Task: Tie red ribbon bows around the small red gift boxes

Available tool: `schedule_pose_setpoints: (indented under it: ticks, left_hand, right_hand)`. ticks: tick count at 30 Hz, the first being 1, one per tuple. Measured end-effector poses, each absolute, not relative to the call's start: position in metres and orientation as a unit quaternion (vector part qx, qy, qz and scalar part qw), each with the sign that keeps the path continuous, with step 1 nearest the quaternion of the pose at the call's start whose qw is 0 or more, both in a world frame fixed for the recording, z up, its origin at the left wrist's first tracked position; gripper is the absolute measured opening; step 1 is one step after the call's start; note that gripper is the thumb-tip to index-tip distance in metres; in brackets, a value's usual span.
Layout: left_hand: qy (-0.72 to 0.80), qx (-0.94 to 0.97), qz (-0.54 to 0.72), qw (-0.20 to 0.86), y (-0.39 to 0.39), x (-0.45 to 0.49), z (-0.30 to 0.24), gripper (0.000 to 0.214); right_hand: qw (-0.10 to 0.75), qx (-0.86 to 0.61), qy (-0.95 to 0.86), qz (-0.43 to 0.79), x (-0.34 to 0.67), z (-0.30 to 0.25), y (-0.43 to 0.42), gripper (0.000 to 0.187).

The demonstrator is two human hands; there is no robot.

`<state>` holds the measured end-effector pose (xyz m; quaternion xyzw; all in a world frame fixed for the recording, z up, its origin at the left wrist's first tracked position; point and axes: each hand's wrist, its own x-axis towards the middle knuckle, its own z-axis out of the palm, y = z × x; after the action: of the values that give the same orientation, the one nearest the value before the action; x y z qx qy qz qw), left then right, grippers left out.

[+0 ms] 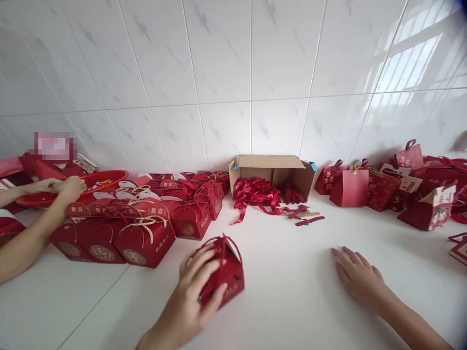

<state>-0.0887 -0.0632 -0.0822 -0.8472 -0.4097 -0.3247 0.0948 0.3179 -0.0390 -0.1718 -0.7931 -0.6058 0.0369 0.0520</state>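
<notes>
My left hand (195,291) is wrapped round a small red gift box (226,272) with a ribbon handle, which stands on the white floor in front of me. My right hand (359,277) lies flat on the floor to the right, fingers stretched out and holding nothing. Just left of the held box stand several closed red gift boxes (146,228) with cord handles, packed in rows.
A cardboard box (272,170) lies on its side by the tiled wall, red ribbons (257,192) spilling from it. More red boxes and bags (386,187) stand at the right. Another person's hands (62,187) reach over a red basin (109,177) at the left.
</notes>
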Motion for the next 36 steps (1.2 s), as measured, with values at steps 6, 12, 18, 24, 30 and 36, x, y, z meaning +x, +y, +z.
schedule_pose_setpoints:
  ticks: [6, 12, 18, 24, 30, 36]
  left_hand:
    - [-0.259, -0.918, -0.300, 0.023, -0.077, -0.045, -0.074, 0.057]
    - [-0.334, -0.862, -0.369, -0.091, -0.090, -0.040, -0.080, 0.041]
    - [-0.406, -0.786, -0.447, -0.136, -0.092, -0.044, -0.078, 0.041]
    - [-0.437, -0.845, -0.296, -0.083, -0.062, -0.034, -0.041, 0.030]
    - [-0.407, -0.882, -0.175, -0.163, -0.004, -0.020, 0.013, 0.016]
    - [-0.488, -0.825, -0.285, -0.034, 0.007, -0.025, 0.034, 0.030]
  right_hand:
    - [0.079, -0.750, -0.656, 0.017, 0.313, -0.161, -0.044, 0.047]
    - [0.091, -0.718, -0.690, 0.027, 0.310, -0.153, -0.049, 0.046]
    - [0.102, -0.716, -0.689, 0.033, 0.311, -0.150, -0.051, 0.045]
    - [0.102, -0.721, -0.684, 0.046, 0.308, -0.142, -0.053, 0.046]
    - [0.100, -0.719, -0.685, 0.061, 0.305, -0.133, -0.054, 0.045]
    - [0.065, -0.719, -0.688, 0.070, 0.303, -0.126, -0.057, 0.046]
